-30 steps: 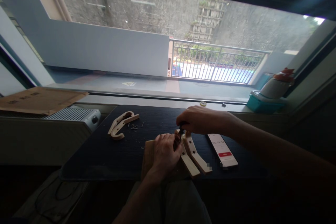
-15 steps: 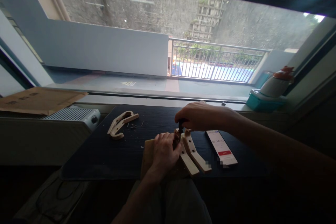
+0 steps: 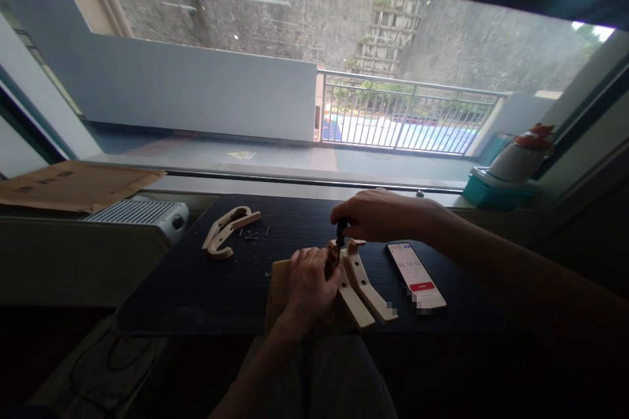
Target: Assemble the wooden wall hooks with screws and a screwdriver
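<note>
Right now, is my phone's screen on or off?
On: the phone shows a lit, pale screen with dark digits and a red button.

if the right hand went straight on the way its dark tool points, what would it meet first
Probably the wooden piece nearest the left hand: the dark tool in the right hand points down at its far end. Depth is unclear there, so the tip may already touch it.
</note>
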The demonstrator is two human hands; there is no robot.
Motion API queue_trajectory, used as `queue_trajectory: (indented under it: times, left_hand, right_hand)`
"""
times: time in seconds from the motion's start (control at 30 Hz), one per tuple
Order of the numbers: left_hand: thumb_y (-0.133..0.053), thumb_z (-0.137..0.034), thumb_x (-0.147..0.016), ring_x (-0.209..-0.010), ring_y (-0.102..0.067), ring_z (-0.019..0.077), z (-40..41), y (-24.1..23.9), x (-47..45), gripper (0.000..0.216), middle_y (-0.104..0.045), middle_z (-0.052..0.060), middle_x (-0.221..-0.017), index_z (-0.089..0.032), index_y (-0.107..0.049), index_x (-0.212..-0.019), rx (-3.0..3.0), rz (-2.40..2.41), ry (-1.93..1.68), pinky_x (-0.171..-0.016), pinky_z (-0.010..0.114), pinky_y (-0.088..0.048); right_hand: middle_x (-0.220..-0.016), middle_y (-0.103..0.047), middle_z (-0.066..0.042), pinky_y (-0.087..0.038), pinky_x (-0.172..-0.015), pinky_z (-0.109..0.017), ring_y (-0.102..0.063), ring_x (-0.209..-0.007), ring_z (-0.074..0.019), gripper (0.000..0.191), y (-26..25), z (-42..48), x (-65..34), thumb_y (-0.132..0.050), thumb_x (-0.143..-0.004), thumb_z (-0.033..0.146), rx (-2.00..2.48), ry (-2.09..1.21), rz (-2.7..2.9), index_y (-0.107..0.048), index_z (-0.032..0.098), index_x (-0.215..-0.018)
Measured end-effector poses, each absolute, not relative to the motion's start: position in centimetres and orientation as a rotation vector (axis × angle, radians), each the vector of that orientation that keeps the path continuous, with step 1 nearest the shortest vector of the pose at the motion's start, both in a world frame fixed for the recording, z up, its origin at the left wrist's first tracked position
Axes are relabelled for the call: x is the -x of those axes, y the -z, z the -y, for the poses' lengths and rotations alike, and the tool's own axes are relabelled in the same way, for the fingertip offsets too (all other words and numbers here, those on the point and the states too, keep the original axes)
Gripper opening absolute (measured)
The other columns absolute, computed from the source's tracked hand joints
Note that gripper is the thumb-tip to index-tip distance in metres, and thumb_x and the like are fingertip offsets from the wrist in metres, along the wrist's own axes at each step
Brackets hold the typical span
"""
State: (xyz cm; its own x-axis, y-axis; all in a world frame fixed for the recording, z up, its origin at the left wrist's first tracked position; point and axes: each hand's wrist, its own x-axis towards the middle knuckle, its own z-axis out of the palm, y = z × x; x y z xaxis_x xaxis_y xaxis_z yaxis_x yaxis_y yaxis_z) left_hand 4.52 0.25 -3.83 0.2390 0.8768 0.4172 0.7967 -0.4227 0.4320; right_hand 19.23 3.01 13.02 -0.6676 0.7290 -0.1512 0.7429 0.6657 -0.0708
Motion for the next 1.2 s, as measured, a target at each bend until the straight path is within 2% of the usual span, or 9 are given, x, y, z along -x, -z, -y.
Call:
queue_trajectory:
  times: [0.07,0.27,0.53,0.7,0.93,1.2]
  left_hand:
    - [-0.054,-0.029,-0.081,-0.083,-0.054,0.021,-0.3,3.9,-4.5,0.008,-0.06,0.002,-0.079,-0.021,-0.056,-0.079,-2.367,-1.614,-0.936,-0.084,0.037,-0.037]
    - [-0.055,-0.029,-0.08,-0.084,-0.054,0.0216,-0.3,3.8,-4.6,0.008,-0.06,0.003,-0.079,-0.021,-0.057,-0.079,-2.369,-1.621,-0.929,-0.084,0.037,-0.037]
    - [-0.054,-0.029,-0.08,-0.082,-0.054,0.0213,-0.3,3.9,-4.6,0.008,-0.06,0.002,-0.078,-0.021,-0.056,-0.078,-2.374,-1.625,-0.935,-0.083,0.036,-0.037]
    - [-0.054,-0.03,-0.081,-0.083,-0.054,0.0214,-0.3,3.9,-4.5,0.009,-0.06,0.002,-0.079,-0.021,-0.057,-0.082,-2.378,-1.613,-0.935,-0.084,0.037,-0.037]
    - [-0.054,-0.03,-0.081,-0.085,-0.054,0.0221,-0.3,3.9,-4.6,0.01,-0.061,0.003,-0.081,-0.021,-0.058,-0.083,-2.373,-1.622,-0.919,-0.085,0.038,-0.037]
    - [-0.053,-0.03,-0.082,-0.084,-0.054,0.0219,-0.3,3.8,-4.6,0.01,-0.061,0.003,-0.08,-0.021,-0.058,-0.083,-2.373,-1.617,-0.909,-0.085,0.037,-0.037]
  right_hand:
    - [-0.084,-0.064,-0.001,-0.031,-0.054,-0.023,-0.051,-0.066,-0.0099,0.024,-13.3,-2.6,-19.0,-0.054,-0.083,0.022,-1.197,0.209,-2.757,-0.063,0.021,-0.105]
    - [-0.077,-0.062,-0.002,-0.031,-0.054,-0.023,-0.048,-0.063,-0.0093,0.015,-13.4,-2.0,-18.3,-0.051,-0.083,0.017,-1.195,0.2,-2.683,-0.064,0.015,-0.089]
    - [-0.074,-0.063,-0.002,-0.03,-0.054,-0.023,-0.049,-0.06,-0.0087,0.018,-12.5,-2.9,-18.8,-0.051,-0.085,0.026,-1.256,0.212,-2.703,-0.064,0.016,-0.092]
    - [-0.079,-0.064,-0.001,-0.03,-0.054,-0.023,-0.05,-0.063,-0.0096,0.023,-13.1,-2.9,-19.0,-0.05,-0.085,0.027,-1.176,0.17,-2.782,-0.064,0.021,-0.102]
    - [-0.077,-0.064,-0.001,-0.031,-0.053,-0.023,-0.05,-0.063,-0.0092,0.017,-13.4,-2.3,-18.8,-0.053,-0.081,0.017,-1.152,0.22,-2.708,-0.066,0.018,-0.092]
    - [-0.078,-0.064,-0.001,-0.033,-0.052,-0.022,-0.051,-0.061,-0.0087,0.02,-12.3,-2.7,-19.5,-0.049,-0.084,0.027,-1.261,0.354,-2.711,-0.064,0.016,-0.091]
